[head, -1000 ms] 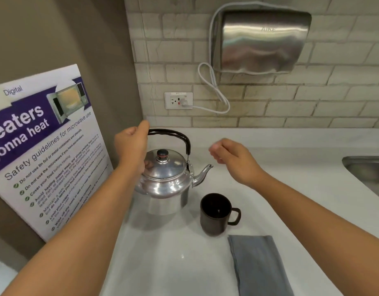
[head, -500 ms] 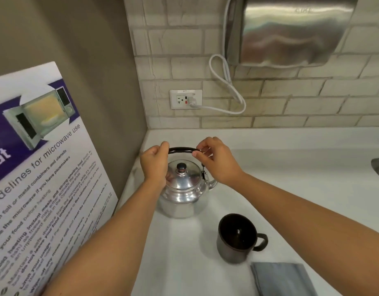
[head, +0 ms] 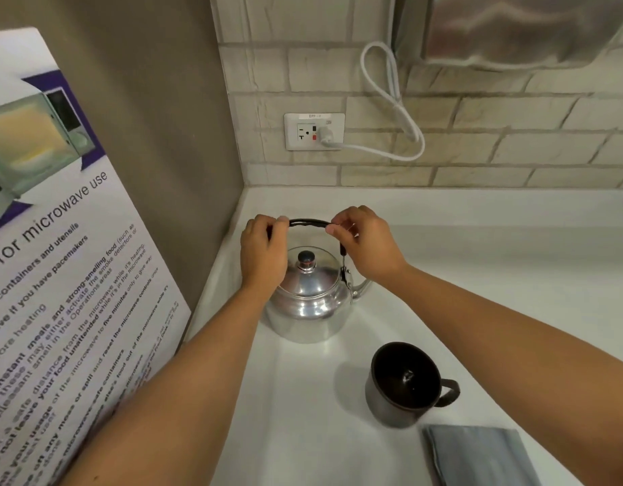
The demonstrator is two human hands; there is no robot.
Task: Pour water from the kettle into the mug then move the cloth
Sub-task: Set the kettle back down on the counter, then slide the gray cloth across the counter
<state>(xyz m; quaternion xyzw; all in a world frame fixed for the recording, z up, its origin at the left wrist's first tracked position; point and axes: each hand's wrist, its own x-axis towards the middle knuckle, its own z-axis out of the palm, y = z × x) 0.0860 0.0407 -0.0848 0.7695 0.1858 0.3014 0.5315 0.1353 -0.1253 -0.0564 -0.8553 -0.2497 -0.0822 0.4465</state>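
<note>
Your left hand [head: 264, 254] and right hand [head: 364, 245] pinch the kettle [head: 308, 296] handle between them; it is probably heavy with water, so grip mid-handle.

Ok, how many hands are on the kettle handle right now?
2. The left hand grips the handle's left end, the right hand pinches its right end, above the kettle on the counter.

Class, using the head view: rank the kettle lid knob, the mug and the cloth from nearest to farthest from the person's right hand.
1. Kettle lid knob, just left of and below the right hand.
2. Mug, standing nearer the camera, below the hand.
3. Cloth, at the bottom right edge, beyond the mug.
</note>
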